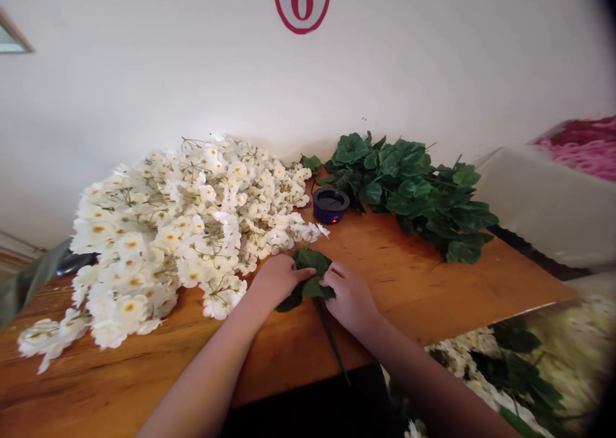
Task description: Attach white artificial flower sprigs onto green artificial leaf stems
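Note:
Near the table's front edge, a green artificial leaf spray (pixel 314 286) lies between my two hands, its stem (pixel 331 340) reaching down toward the edge. My left hand (pixel 280 277) grips the leaves from the left, thumb on top. From the right, my right hand (pixel 347 297) has its bent fingers closed on the leaves near the top of the stem. Its fingertips are partly hidden. Just beyond my hands stands a small round dark blue pot (pixel 330 206) with a dark inside and a red light on its front.
A large heap of white artificial flowers (pixel 192 220) covers the left of the wooden table (pixel 385 284). Green leaf sprays (pixel 409 181) are piled at the back right. Beyond the right edge, white flowers with leaves (pixel 510 367) lie lower down. Pink material (pixel 582 146) shows at far right.

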### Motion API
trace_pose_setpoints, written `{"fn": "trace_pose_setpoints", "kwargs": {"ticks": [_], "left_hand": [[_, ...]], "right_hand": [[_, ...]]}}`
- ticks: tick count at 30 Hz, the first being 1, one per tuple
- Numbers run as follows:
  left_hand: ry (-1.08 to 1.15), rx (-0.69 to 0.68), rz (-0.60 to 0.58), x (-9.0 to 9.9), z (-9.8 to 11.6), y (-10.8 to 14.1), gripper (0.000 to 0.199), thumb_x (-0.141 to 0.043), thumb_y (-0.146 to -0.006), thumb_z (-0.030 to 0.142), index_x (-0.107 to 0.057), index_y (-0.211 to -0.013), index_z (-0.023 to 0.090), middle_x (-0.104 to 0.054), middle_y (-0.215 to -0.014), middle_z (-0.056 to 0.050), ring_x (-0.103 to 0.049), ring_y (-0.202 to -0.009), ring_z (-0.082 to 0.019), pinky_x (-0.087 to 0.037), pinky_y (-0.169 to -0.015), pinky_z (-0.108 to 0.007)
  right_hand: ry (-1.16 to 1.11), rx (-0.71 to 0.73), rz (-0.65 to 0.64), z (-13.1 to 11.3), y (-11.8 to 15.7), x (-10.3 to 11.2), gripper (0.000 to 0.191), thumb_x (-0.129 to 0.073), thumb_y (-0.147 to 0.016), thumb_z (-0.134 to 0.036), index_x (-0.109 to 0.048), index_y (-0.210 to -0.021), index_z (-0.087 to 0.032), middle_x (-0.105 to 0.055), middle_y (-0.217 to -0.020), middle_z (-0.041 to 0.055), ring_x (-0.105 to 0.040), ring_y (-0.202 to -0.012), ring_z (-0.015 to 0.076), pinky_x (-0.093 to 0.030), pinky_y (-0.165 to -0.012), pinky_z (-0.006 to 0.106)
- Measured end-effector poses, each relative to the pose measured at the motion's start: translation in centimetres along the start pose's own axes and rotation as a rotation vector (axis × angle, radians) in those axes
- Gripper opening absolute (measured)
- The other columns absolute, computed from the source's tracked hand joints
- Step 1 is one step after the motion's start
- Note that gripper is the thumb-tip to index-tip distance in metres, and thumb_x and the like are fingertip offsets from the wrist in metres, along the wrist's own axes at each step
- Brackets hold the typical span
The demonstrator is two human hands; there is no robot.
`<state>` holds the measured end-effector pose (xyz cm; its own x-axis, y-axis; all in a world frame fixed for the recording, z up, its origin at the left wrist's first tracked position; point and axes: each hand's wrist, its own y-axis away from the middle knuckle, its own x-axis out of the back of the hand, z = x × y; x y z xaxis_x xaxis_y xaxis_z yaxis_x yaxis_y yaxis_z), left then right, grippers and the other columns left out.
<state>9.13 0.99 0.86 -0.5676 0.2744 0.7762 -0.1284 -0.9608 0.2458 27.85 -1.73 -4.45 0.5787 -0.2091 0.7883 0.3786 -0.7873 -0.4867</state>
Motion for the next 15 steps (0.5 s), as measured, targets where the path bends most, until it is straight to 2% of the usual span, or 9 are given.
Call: {"fn": "trace_pose_setpoints", "kwargs": {"ticks": [3,6,8,10,11,13,15], "left_hand": [[-0.185,-0.002,0.145,-0.8,0.2,0.1,0.051,-0.053,-0.083,0.063,-0.056,-0.057,0.019,-0.061,-0.060,-0.008,-0.061,-0.062,-0.023,-0.036,-0.055,-0.030],[-0.238,0.019,0.101,-1.1,0.6,0.3,0.040,-0.055,-0.085,0.055,-0.063,-0.070,0.018,-0.067,-0.073,-0.011,-0.066,-0.073,-0.026,-0.042,-0.060,-0.032],[-0.266,0.028,0.050,-1.0,0.9,0.5,0.032,-0.058,-0.083,0.048,-0.067,-0.076,0.018,-0.070,-0.082,-0.012,-0.068,-0.081,-0.027,-0.046,-0.065,-0.032],[-0.298,0.037,0.029,-0.6,1.3,0.8,0.026,-0.059,-0.082,0.041,-0.069,-0.081,0.018,-0.072,-0.089,-0.012,-0.068,-0.088,-0.028,-0.048,-0.070,-0.033],[-0.317,0.039,0.029,-0.3,1.5,1.0,0.024,-0.058,-0.083,0.039,-0.070,-0.084,0.018,-0.073,-0.093,-0.012,-0.069,-0.091,-0.028,-0.050,-0.073,-0.033],[-0.361,0.032,0.030,0.4,2.0,1.7,0.024,-0.055,-0.085,0.034,-0.071,-0.089,0.017,-0.073,-0.097,-0.014,-0.069,-0.095,-0.029,-0.051,-0.076,-0.035],[-0.416,0.032,0.017,1.2,2.4,2.5,0.026,-0.054,-0.085,0.030,-0.072,-0.094,0.015,-0.073,-0.099,-0.016,-0.070,-0.096,-0.032,-0.053,-0.077,-0.038]], "right_hand": [[-0.035,-0.007,0.013,-0.2,0.6,-0.4,0.023,-0.052,-0.068,0.001,-0.055,-0.072,-0.022,-0.057,-0.079,0.0035,-0.055,-0.068,0.0181,-0.035,-0.056,0.028],[-0.129,-0.046,0.007,-0.4,1.2,-0.4,0.023,-0.052,-0.071,0.001,-0.055,-0.072,-0.022,-0.059,-0.080,0.0036,-0.058,-0.072,0.0184,-0.041,-0.062,0.028],[-0.187,-0.095,-0.026,-0.7,1.4,0.3,0.018,-0.055,-0.076,-0.004,-0.058,-0.076,-0.022,-0.063,-0.083,0.0040,-0.061,-0.078,0.0192,-0.044,-0.068,0.029],[-0.214,-0.131,-0.127,-1.0,1.2,1.8,0.006,-0.062,-0.081,-0.016,-0.063,-0.084,-0.021,-0.067,-0.089,0.0047,-0.064,-0.084,0.0209,-0.046,-0.073,0.031],[-0.220,-0.139,-0.204,-1.3,0.9,2.9,0.009,-0.066,-0.083,-0.024,-0.065,-0.091,-0.021,-0.069,-0.092,0.0050,-0.065,-0.086,0.0218,-0.047,-0.074,0.031],[-0.224,-0.135,-0.382,-1.7,0.1,5.2,0.028,-0.070,-0.082,-0.038,-0.067,-0.106,-0.023,-0.072,-0.101,0.0050,-0.067,-0.089,0.0233,-0.048,-0.076,0.033],[-0.204,-0.116,-0.503,-2.0,-1.1,7.3,0.040,-0.070,-0.081,-0.048,-0.068,-0.114,-0.027,-0.074,-0.105,0.0049,-0.068,-0.092,0.0251,-0.047,-0.076,0.033]]}}
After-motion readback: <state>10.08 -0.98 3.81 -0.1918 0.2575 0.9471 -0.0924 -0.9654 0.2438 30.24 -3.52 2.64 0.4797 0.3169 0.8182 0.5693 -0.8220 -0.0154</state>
